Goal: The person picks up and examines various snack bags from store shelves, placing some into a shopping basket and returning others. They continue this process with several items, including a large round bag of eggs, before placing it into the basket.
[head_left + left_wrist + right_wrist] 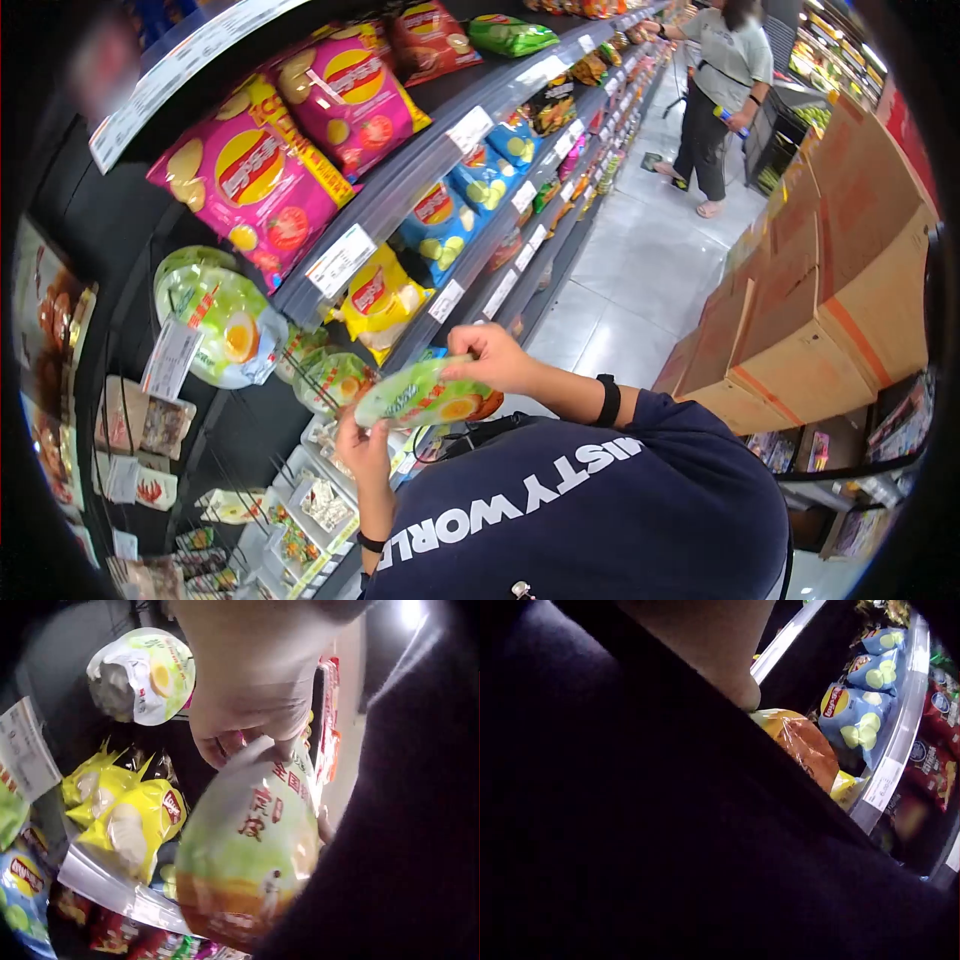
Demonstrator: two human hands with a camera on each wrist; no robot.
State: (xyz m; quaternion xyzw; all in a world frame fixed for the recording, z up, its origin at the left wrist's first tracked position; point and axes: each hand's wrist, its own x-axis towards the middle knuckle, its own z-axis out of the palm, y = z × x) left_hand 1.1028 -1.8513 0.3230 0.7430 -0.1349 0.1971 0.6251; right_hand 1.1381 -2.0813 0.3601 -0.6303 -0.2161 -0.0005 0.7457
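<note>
Between both hands, in front of the chest, is a green oval snack pack with a picture of a cut egg. My left hand holds its near left end, thumb along the edge. My right hand pinches the opposite upper end between thumb and curled fingers. In the left wrist view the left hand grips the crimped top of the pack, whose printed face shows red lettering. The right wrist view is mostly dark sleeve or shirt; part of the right hand shows above the pack's orange-brown part.
Similar green packs hang on hooks at the left. Pink chip bags, yellow chip bags and blue chip bags fill the shelves. Stacked cardboard boxes stand on the right. A person stands farther down the aisle.
</note>
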